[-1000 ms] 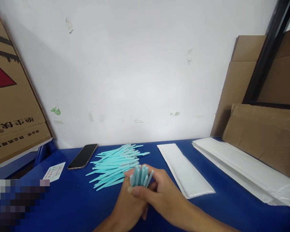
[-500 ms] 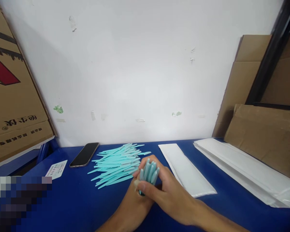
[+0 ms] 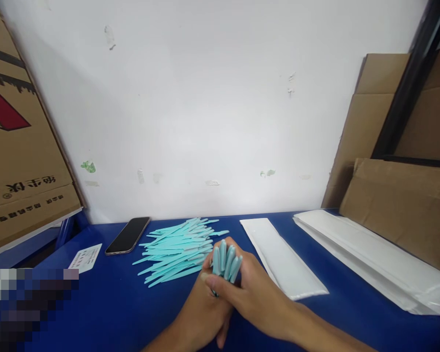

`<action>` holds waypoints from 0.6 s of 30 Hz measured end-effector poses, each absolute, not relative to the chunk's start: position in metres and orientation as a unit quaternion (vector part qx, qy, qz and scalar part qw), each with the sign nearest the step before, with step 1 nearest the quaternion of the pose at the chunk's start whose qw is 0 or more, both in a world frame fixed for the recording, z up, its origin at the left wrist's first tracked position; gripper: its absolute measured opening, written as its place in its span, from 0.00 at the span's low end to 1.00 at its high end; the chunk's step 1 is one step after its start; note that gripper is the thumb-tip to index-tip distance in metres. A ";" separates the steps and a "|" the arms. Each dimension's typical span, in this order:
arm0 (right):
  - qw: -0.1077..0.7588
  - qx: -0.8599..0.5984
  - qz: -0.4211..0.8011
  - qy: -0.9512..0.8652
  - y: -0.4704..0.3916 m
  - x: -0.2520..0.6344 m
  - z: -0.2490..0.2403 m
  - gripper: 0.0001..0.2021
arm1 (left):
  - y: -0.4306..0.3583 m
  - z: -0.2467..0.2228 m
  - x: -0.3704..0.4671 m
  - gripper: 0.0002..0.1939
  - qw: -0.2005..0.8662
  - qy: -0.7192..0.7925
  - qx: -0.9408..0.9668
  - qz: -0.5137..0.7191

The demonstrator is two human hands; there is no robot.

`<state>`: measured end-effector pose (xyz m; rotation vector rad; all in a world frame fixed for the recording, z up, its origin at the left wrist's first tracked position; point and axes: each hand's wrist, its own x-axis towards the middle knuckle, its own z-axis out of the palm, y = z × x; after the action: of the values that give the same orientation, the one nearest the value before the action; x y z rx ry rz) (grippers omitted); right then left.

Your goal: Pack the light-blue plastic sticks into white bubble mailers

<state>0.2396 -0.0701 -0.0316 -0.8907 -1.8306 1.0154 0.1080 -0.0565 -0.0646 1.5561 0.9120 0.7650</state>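
Observation:
Both hands are together at the lower middle, closed around a bundle of slim turquoise plastic sticks [image 3: 225, 260] that look like eyebrow razors. Their rounded ends point up out of my grip. My right hand [image 3: 247, 278] wraps the bundle from the right, its thumb across the front. Beneath and to the left, my left hand [image 3: 209, 308] is closed on the lower part, with most of its fingers hidden. Just left of and beyond my hands lies a loose pile of the same turquoise sticks [image 3: 179, 249], overlapping and mostly pointing sideways.
A flat white padded packet [image 3: 284, 259] lies right of my hands on the blue table [image 3: 106, 308]. Further right are stacked white packets [image 3: 374, 261] against cardboard [image 3: 399, 205]. A phone [image 3: 128, 236] and a printed card [image 3: 85, 258] lie left; a carton [image 3: 25, 146] stands far left.
The sticks in my hands have shifted slightly, their tops now more fanned out. A finger of my left hand now shows below. The pile looks the same.

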 end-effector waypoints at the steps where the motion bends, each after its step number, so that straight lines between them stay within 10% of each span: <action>1: 0.415 -0.352 0.402 -0.736 -0.069 0.242 -0.030 0.13 | -0.056 -0.066 0.108 0.14 0.556 0.390 0.659 0.323; 4: 0.427 -0.350 0.305 -0.776 -0.053 0.260 -0.023 0.32 | -0.055 -0.068 0.108 0.21 0.569 0.411 0.627 0.338; 9: 0.276 -0.635 -0.091 -0.716 0.005 0.338 -0.021 0.20 | -0.049 -0.059 0.103 0.30 0.612 0.443 0.546 0.363; 18: 0.116 -0.883 -0.089 -0.446 0.043 0.474 -0.062 0.50 | -0.042 -0.048 0.092 0.29 0.612 0.440 0.538 0.378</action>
<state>0.4740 0.0427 -0.0619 -2.5853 -1.3060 -0.2607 0.0920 -0.0425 -0.0476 1.2405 1.0155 0.8714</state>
